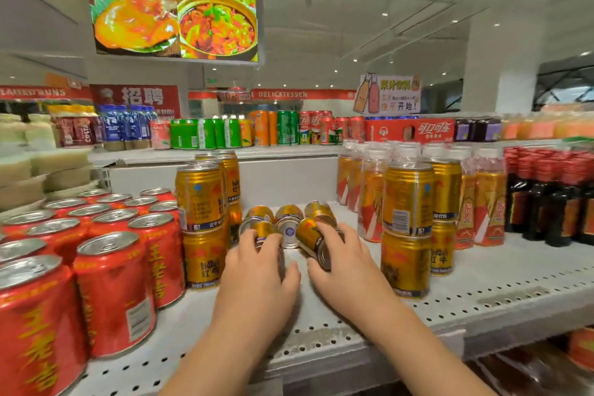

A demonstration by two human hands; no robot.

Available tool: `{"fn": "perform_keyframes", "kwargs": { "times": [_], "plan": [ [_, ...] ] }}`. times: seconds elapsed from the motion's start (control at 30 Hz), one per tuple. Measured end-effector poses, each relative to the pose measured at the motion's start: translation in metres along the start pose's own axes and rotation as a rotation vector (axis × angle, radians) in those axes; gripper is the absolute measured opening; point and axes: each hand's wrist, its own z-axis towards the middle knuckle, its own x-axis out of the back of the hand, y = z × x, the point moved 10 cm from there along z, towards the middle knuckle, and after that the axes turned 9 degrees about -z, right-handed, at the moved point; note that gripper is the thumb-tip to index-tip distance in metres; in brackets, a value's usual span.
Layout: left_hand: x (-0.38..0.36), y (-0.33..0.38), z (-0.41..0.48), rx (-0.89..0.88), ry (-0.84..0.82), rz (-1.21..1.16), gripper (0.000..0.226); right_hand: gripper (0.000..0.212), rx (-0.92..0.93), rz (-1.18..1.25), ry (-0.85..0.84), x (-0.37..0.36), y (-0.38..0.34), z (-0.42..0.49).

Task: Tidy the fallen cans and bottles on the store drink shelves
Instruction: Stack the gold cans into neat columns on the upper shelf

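Observation:
Several gold cans lie on their sides in the gap at the middle of the white perforated shelf [482, 286]. My left hand [260, 270] grips one fallen gold can [265, 230] from above. My right hand [347, 257] grips another fallen gold can [313, 241], its end facing me. Behind them lie more fallen gold cans: one end-on [288, 225], one at the back left [258, 213], one at the back right [319, 210]. Upright stacks of gold cans stand on the left [201, 199] and on the right [408, 199] of the gap.
Red cans [112, 286] fill the shelf's left part in rows. Orange bottles [482, 199] and dark bottles [546, 196] stand at the right. A higher back shelf holds green, orange and red soda cans [283, 128]. A screen [173, 16] hangs overhead.

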Motion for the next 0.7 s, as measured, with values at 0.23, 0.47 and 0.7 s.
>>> {"fn": "perform_keyframes", "kwargs": {
  "times": [0.23, 0.47, 0.7],
  "plan": [
    [0.032, 0.023, -0.010, -0.108, 0.179, -0.096, 0.023, 0.033, 0.006, -0.013, 0.209, 0.033, -0.005, -0.010],
    [0.020, 0.001, -0.002, 0.064, 0.081, -0.041, 0.064, 0.063, 0.025, -0.092, 0.180, 0.027, -0.006, -0.007],
    [0.032, 0.011, -0.003, -0.057, 0.019, 0.450, 0.065, 0.073, -0.022, -0.186, 0.117, 0.021, -0.003, -0.004]
  ]
}}
